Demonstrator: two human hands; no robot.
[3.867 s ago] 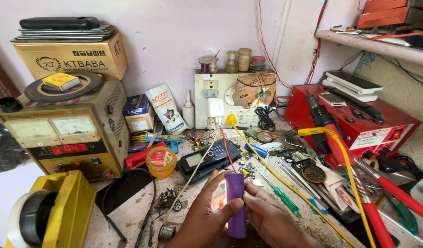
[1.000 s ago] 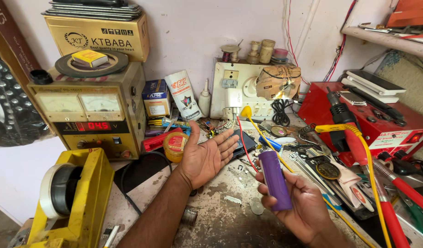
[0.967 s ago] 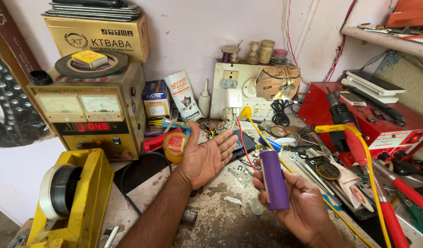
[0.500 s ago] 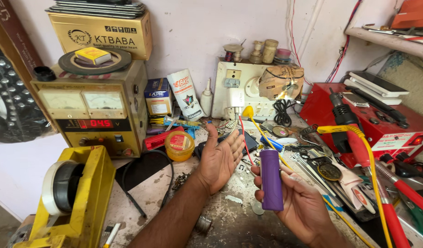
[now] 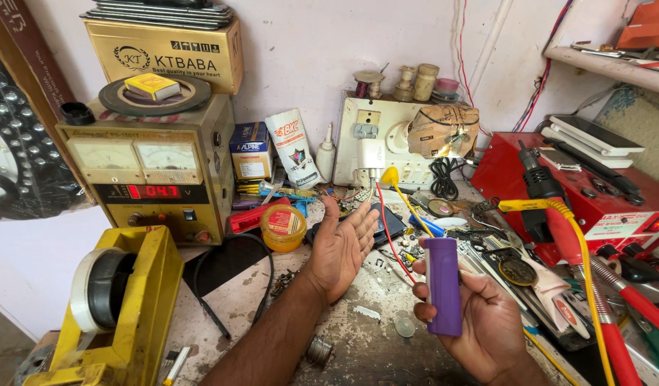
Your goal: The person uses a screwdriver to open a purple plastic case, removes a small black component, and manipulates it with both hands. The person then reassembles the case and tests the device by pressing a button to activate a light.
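1. Right hand (image 5: 487, 329) grips the purple cylindrical cell (image 5: 444, 286) upright, long axis toward twelve o'clock
2. Left hand (image 5: 340, 246), at ten o'clock from the cell, fingers spread, palm up, empty
3. Bench power supply (image 5: 154, 175) beyond

Both arms are bare from the frame's edge down, with no sleeve showing. The left hand (image 5: 341, 246) carries no ring, watch or glove. The right hand (image 5: 479, 325) is equally bare, fingernails short, nothing worn at either wrist.
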